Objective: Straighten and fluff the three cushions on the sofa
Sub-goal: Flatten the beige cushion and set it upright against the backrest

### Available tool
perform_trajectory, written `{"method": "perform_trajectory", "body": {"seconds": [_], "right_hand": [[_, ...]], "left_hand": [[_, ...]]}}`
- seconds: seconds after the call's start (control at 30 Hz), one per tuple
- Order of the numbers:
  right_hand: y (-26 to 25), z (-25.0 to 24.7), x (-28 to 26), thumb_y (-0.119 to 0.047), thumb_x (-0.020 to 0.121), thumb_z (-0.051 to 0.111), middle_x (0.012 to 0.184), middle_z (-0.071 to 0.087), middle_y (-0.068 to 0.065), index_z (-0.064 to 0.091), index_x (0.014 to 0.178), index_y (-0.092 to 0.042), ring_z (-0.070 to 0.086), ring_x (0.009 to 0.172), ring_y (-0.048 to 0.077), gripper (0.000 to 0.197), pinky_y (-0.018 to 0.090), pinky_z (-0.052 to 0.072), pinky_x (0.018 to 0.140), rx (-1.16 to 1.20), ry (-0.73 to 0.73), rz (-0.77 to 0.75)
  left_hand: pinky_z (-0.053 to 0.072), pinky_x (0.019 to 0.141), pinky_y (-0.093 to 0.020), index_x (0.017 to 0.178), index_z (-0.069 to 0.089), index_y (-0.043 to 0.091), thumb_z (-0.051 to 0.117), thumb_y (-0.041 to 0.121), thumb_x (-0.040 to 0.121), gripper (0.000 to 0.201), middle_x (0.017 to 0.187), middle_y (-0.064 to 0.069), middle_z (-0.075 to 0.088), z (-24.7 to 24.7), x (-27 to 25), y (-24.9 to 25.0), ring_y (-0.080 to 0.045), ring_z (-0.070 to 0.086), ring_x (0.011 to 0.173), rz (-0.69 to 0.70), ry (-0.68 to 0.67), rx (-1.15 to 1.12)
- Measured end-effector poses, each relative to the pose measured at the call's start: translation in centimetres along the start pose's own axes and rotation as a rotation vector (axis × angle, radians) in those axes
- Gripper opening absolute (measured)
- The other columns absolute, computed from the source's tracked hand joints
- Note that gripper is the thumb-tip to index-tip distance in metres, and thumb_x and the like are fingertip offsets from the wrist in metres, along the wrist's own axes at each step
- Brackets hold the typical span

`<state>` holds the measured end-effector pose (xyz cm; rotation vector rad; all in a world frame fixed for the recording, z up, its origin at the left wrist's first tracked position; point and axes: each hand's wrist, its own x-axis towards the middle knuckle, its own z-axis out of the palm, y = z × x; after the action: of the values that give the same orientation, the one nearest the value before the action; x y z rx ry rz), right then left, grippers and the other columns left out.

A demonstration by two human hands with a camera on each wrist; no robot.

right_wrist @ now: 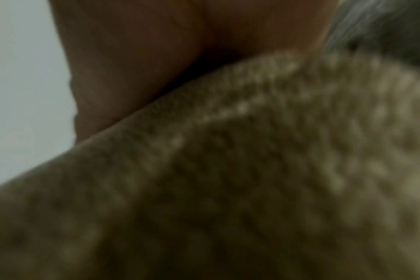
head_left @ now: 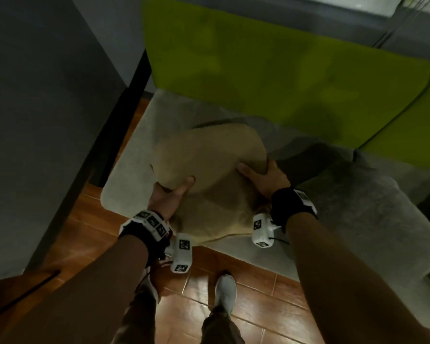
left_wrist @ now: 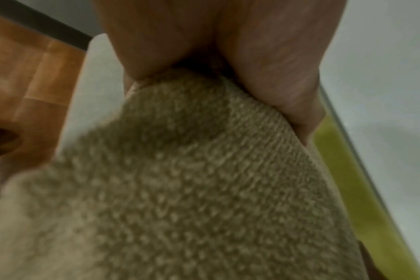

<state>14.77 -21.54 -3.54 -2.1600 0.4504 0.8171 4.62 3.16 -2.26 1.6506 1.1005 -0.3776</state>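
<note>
Floor: glossy reddish-brown tiled floor (head_left: 90,219) with pale grout lines, visible at lower left and along the bottom of the head view; the left wrist view shows the same tiles at its left edge.

Wall: plain grey wall (head_left: 35,95) fills the upper left. A dark, near-black vertical strip (head_left: 127,115) runs along the wall's right edge down to the floor.

Footwear: one light grey shoe (head_left: 225,294) stands on the tiles near the bottom centre, toe pointing up-frame. Dark trouser leg (head_left: 216,328) just below it.

Top right corner: a pale bright patch (head_left: 372,3); blurred, identity cannot be told.
</note>
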Motion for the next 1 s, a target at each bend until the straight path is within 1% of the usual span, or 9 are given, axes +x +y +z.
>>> {"method": "perform_trajectory", "body": {"seconds": [0.2, 0.33, 0.43, 0.57, 0.63, 0.73, 0.8, 0.9, 1.0], "right_hand": [[-1.7, 5.0, -5.4, -0.095, 0.063, 0.058, 0.161, 0.035, 0.001, 0.019, 0.157, -0.045, 0.042, 0.142, 0.034, 0.114, 0.056, 0.039, 0.114, 0.293, 0.233, -0.049], [-3.1, 10.1, -6.7, -0.089, 0.070, 0.061, 0.164, 0.027, -0.001, 0.012, 0.157, -0.049, 0.036, 0.145, 0.034, 0.107, 0.060, 0.036, 0.115, 0.387, 0.343, -0.021], [-3.3, 12.5, -6.3, -0.086, 0.072, 0.062, 0.164, 0.027, 0.000, 0.012, 0.158, -0.047, 0.036, 0.145, 0.036, 0.107, 0.060, 0.035, 0.116, 0.418, 0.352, 0.057], [-1.9, 14.1, -5.5, -0.083, 0.070, 0.068, 0.164, 0.028, -0.001, 0.011, 0.158, -0.047, 0.038, 0.145, 0.035, 0.110, 0.058, 0.038, 0.115, 0.403, 0.196, 0.121], [-1.1, 14.0, -6.1, -0.077, 0.076, 0.069, 0.164, 0.027, -0.002, 0.011, 0.158, -0.048, 0.037, 0.145, 0.034, 0.104, 0.056, 0.036, 0.117, 0.381, 0.167, 0.130], [0.1, 13.8, -7.4, -0.072, 0.087, 0.060, 0.161, 0.035, -0.002, 0.025, 0.157, -0.045, 0.041, 0.143, 0.028, 0.083, 0.046, 0.038, 0.112, 0.401, 0.225, 0.117], [1.6, 14.7, -8.0, -0.065, 0.096, 0.053, 0.149, 0.052, 0.003, 0.044, 0.149, -0.036, 0.054, 0.131, 0.028, 0.061, 0.043, 0.045, 0.108, 0.365, 0.368, 0.104], [4.6, 17.0, -9.2, -0.042, 0.092, 0.052, 0.121, 0.067, 0.003, 0.061, 0.119, -0.033, 0.065, 0.110, 0.030, 0.030, 0.052, 0.054, 0.097, 0.364, 0.482, 0.175], [6.3, 19.0, -9.8, -0.018, 0.094, 0.059, 0.106, 0.073, 0.000, 0.066, 0.095, -0.036, 0.069, 0.104, 0.028, 0.020, 0.048, 0.056, 0.094, 0.286, 0.356, 0.206]], "left_hand": [[0.041, 0.097, -0.037, 0.142, 0.043, 0.030, 0.081, 0.051, 0.074, 0.081, 0.132, 0.010, 0.054, -7.7, 3.9, 6.8, -0.020, 0.052, 0.123, 0.355, -0.119, 0.119], [0.037, 0.103, -0.036, 0.150, 0.033, 0.033, 0.078, 0.063, 0.070, 0.097, 0.146, 0.003, 0.049, -10.5, 7.6, 8.2, -0.022, 0.048, 0.130, 0.503, -0.169, 0.282], [0.038, 0.103, -0.035, 0.150, 0.036, 0.023, 0.077, 0.050, 0.079, 0.087, 0.148, -0.004, 0.049, -11.0, 10.1, 7.2, -0.029, 0.048, 0.133, 0.413, -0.250, 0.311], [0.042, 0.107, -0.039, 0.152, 0.034, 0.030, 0.075, 0.061, 0.074, 0.093, 0.147, 0.001, 0.051, -11.8, 13.5, 4.5, -0.025, 0.051, 0.130, 0.362, -0.381, 0.388], [0.041, 0.106, -0.038, 0.152, 0.031, 0.033, 0.073, 0.063, 0.076, 0.092, 0.146, 0.006, 0.048, -12.2, 14.0, 3.3, -0.020, 0.050, 0.128, 0.355, -0.399, 0.340], [0.040, 0.109, -0.046, 0.149, 0.035, 0.036, 0.057, 0.066, 0.087, 0.072, 0.151, 0.001, 0.045, -13.1, 14.0, 1.4, -0.026, 0.048, 0.131, 0.318, -0.327, 0.295], [0.050, 0.098, -0.046, 0.138, 0.048, 0.027, 0.049, 0.052, 0.098, 0.047, 0.141, -0.007, 0.054, -14.0, 14.5, -0.6, -0.028, 0.057, 0.120, 0.164, -0.246, 0.134], [0.055, 0.080, -0.037, 0.110, 0.055, 0.012, 0.042, 0.014, 0.103, 0.015, 0.118, -0.018, 0.060, -15.0, 14.0, -3.7, -0.026, 0.064, 0.094, 0.020, -0.297, 0.024], [0.056, 0.085, -0.034, 0.096, 0.058, 0.014, 0.047, -0.004, 0.097, 0.021, 0.104, -0.017, 0.061, -15.0, 13.4, -5.0, -0.030, 0.063, 0.096, 0.041, -0.390, 0.121]]}}
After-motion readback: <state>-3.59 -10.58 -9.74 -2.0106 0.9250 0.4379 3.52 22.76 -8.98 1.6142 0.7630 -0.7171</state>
